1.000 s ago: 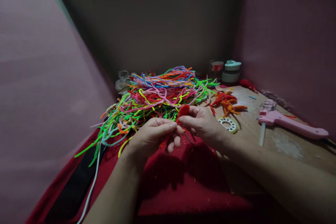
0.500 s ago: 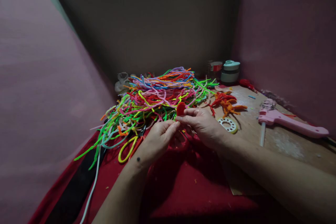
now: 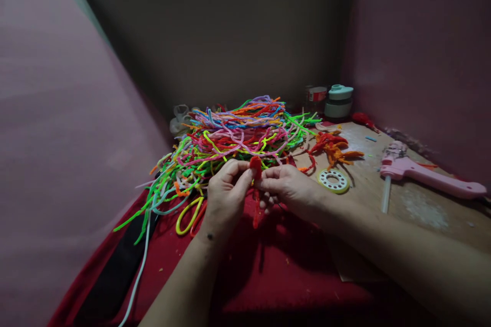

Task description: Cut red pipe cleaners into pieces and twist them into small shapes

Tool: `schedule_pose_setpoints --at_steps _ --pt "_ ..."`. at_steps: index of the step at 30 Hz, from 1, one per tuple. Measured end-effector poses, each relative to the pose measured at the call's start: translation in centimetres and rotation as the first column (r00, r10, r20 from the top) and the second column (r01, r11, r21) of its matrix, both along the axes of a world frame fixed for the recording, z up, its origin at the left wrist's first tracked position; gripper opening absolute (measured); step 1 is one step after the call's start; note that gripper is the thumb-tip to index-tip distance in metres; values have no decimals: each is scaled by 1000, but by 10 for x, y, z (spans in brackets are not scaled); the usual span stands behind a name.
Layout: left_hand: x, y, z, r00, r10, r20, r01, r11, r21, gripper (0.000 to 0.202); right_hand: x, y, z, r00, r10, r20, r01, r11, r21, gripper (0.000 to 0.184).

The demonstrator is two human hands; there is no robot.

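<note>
A red pipe cleaner piece (image 3: 255,165), folded into a small petal-like shape, is held up between both hands over the red cloth. My left hand (image 3: 229,191) pinches its upper part between thumb and forefinger. Close against it, my right hand (image 3: 286,186) grips the piece lower down with its fingertips, which partly cover it. A red fuzzy length hangs below the fingers. Just behind the hands spreads a big heap of multicoloured pipe cleaners (image 3: 238,135). Scissors with a yellow handle loop (image 3: 188,217) lie left of my left hand, partly covered.
On the brown board (image 3: 368,199) at right are a pink glue gun (image 3: 433,173), a white tape roll (image 3: 333,181) and a red-orange pipe cleaner bundle (image 3: 337,149). A teal-lidded container (image 3: 339,101) stands behind. A white cable (image 3: 140,271) crosses a black strip (image 3: 113,271) at left.
My left hand has moved up and now pinches the red piece near its top. My right hand has shifted slightly down, and the piece has turned narrower, its hanging length now showing.
</note>
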State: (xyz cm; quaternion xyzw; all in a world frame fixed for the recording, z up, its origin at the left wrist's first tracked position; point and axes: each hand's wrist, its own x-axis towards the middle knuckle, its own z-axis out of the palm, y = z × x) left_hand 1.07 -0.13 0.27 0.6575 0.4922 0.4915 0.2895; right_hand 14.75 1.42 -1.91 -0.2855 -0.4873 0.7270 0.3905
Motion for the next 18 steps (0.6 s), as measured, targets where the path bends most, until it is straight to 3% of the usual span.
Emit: schedule_pose_setpoints --at_steps 3,5,10,15,18 --pt "1 -1 -4 993 49 -111 -36 992 120 13 0 1 -2 997 37 -64 -41 997 -61 21" --pt "1 -1 -5 990 59 -125 -43 991 129 13 -1 1 -2 996 38 -86 -46 994 -94 18" --pt "0 1 -2 996 86 14 -86 996 0 15 -2 -2 3 998 -20 -52 12 990 -143 10" --pt "-1 2 5 995 -37 92 52 983 -173 20 -1 -3 4 994 -102 -26 101 994 -32 16" --pt "-2 3 5 993 -36 114 57 979 -193 25 -1 -3 3 995 -101 -10 102 995 19 21"
